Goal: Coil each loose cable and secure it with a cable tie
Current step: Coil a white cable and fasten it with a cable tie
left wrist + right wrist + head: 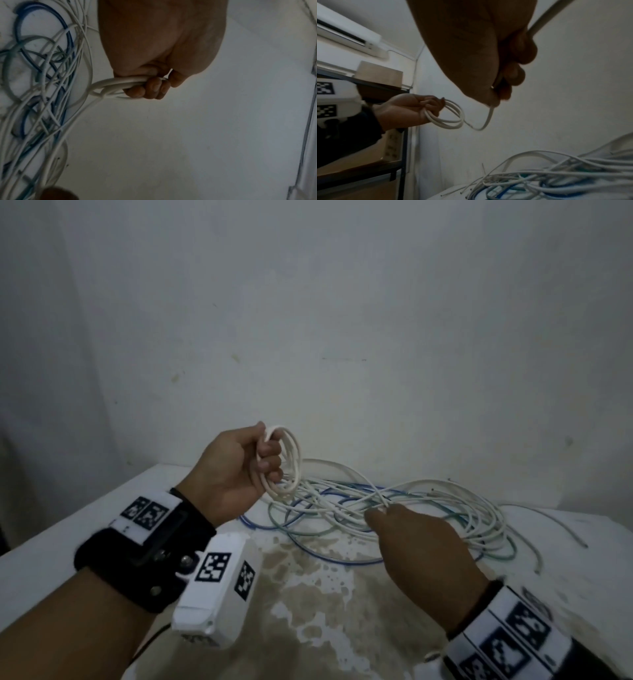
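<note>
My left hand point(263, 460) is raised above the table and grips a small coil of white cable point(291, 460) of about three loops; the same coil point(116, 86) point(452, 116) shows in both wrist views. From the coil a white strand point(488, 119) runs to my right hand point(380, 513), whose fingers point(513, 75) are curled round it. The right hand hovers just over a tangled heap of white, blue and greenish cables point(411, 508) point(42, 81) point(556, 180) lying on the table. No cable tie is visible.
The white table point(85, 515) has a brown stain point(342, 594) at its front middle and stands against a plain wall point(342, 320). One loose cable end point(555, 522) trails off to the right. A dark shelf with boxes point(382, 81) stands to the left.
</note>
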### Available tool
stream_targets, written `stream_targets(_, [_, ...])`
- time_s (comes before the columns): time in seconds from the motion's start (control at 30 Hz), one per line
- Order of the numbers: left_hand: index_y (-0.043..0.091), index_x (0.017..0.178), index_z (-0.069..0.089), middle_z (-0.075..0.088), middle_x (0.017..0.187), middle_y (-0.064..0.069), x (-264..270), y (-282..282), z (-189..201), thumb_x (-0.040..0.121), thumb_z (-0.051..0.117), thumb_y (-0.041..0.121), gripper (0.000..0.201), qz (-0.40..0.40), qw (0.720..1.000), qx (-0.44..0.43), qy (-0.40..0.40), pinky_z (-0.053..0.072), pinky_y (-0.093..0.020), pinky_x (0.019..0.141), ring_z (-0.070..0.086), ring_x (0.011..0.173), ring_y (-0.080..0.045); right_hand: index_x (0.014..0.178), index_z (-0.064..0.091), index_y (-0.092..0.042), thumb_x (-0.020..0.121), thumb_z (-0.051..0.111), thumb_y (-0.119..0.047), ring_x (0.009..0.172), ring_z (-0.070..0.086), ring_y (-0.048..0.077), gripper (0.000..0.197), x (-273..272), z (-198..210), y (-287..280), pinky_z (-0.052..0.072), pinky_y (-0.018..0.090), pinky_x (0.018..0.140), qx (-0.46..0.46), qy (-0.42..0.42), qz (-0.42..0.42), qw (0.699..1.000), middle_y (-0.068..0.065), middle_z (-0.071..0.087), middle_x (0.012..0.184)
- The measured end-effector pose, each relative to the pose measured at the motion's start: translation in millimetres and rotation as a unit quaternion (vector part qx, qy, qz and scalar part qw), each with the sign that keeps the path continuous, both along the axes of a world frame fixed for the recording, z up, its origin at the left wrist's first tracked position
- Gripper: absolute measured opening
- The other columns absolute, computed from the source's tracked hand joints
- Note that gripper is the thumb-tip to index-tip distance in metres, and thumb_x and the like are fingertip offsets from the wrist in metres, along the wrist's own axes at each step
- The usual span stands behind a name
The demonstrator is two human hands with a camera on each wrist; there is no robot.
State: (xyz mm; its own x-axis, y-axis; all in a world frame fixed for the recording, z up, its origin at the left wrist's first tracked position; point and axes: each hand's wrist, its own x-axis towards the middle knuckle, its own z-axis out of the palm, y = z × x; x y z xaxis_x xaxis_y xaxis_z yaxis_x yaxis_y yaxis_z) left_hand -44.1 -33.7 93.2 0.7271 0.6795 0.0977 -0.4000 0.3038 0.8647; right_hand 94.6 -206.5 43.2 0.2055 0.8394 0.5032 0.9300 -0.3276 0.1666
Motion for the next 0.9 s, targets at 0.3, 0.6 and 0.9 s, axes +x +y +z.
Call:
stream_targets(0.3, [0.014,0.083,0.041,0.038,0.057,0.004,22.9,-32.2,-20.7,0.102,0.040,0.020,0.019,0.025,0.975,0.166,0.147,0.030,-0.020,0.045,0.032,0.045,-0.009,0.064,0.062,-0.022,0.057,0.065,-0.003,0.044,0.034,0.019,0.020,-7.4,35.9,1.0,0.009,0.026,0.045,-0.093,-0.100,0.139,0.981,-0.002,0.040,0.060])
stream_targets(0.6, [0.010,0.071,0.049,0.051,0.060,-0.002,25.3,-56.5,-27.6,0.095,0.044,0.015,0.025,-0.072,0.918,0.287,0.265,0.042,-0.027,0.055,0.050,0.048,-0.012,0.106,0.063,-0.020,0.095,0.049,-0.026,0.079,0.057,0.020,0.018,-13.0,61.7,3.3,0.033,0.024,0.054,-0.077,-0.045,0.170,0.981,0.000,0.055,0.092])
stream_targets(0.9, [0.013,0.077,0.053,0.033,0.051,0.006,20.8,-50.5,-26.4,0.090,0.043,0.027,0.022,-0.232,0.958,0.036,0.163,0.013,-0.021,0.042,0.024,0.033,-0.005,0.116,0.068,-0.016,0.093,0.057,-0.026,0.090,0.056,0.012,0.027,28.1,35.0,12.6,0.040,0.023,0.078,0.036,0.248,0.232,0.940,0.002,0.063,0.093])
